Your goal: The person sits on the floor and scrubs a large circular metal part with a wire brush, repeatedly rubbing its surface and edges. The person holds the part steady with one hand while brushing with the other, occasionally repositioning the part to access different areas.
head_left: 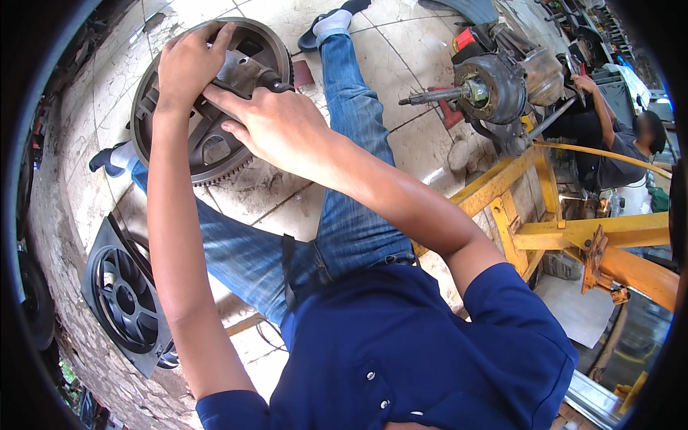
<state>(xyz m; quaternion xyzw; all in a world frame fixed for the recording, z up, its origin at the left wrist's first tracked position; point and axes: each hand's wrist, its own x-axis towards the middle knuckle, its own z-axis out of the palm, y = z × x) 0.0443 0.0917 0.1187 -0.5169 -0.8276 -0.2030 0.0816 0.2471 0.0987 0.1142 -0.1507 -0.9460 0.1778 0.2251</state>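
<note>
Between my lower legs lies a round metal flywheel (285,57) with a toothed rim and a clutch cover (218,147) inside it. Reaching over its far left side, my left hand (192,66) rests on the assembly, fingers stretched and partly apart. My right hand (279,129) comes across from the right, its index finger pointing toward the left wrist and its thumb apart. The other right fingers curl under, near a dark rounded end; what they hold is hidden. A bare metal piece (242,70) shows between the hands.
A black fan in a shroud (125,297) lies at left on the tiled floor (401,43). At right, a greasy shafted machine part (487,89) sits by a yellow steel frame (527,236). Another person (623,147) is at the far right. A small brown square (303,74) lies beside the flywheel.
</note>
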